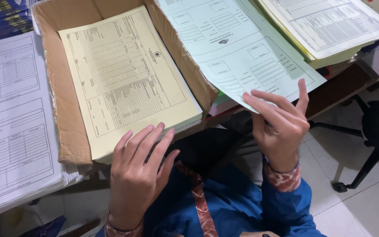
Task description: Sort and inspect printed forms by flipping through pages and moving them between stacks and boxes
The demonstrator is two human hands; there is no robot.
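The right hand (279,127) pinches a green sheet (242,48) right of the box (69,131); the left hand (139,169), open and empty, rests on the yellow stack (123,74) inside. Best to lift one sheet only, by its corner.

**Paper stacks around the open box**

In front of you a cardboard box (69,131) holds a stack of forms (126,79). Your left hand (139,173) lies at that stack's near edge. Left of the box sits another pile of printed sheets (14,123). To the right, a loose sheet (237,48) hangs over the table (343,81) edge, pinched at its near corner by your right hand (279,127). Behind it lies a further stack (330,26). An office chair (376,140) stands on the floor, far right.
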